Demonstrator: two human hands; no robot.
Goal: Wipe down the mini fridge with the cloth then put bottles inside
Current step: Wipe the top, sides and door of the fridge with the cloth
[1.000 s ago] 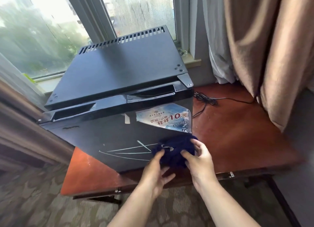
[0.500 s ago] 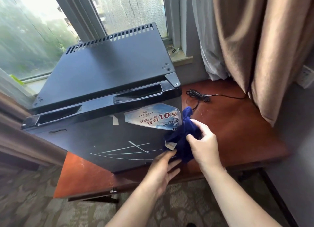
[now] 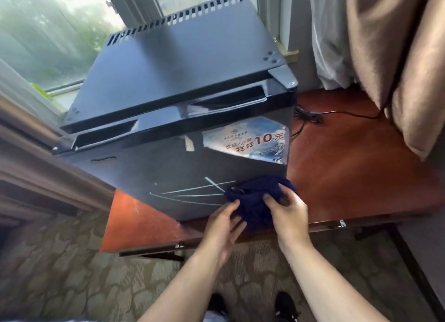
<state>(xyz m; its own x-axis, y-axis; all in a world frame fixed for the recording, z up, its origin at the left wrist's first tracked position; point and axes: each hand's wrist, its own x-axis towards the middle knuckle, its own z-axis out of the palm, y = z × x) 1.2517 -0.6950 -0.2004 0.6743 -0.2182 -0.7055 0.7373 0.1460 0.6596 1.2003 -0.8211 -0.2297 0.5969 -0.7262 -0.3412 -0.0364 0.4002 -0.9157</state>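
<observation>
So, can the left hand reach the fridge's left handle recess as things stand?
Probably yes: the left hand only touches the cloth, the right hand grips it, and nothing stands before the recess.

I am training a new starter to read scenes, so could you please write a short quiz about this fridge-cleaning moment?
1. True or false: the mini fridge stands open.
2. Which hand grips the cloth with curled fingers? A) left hand B) right hand
3. Fill in: the black cable lies on the ____.
Key: 1 false, it is shut. 2 B. 3 table.
</observation>
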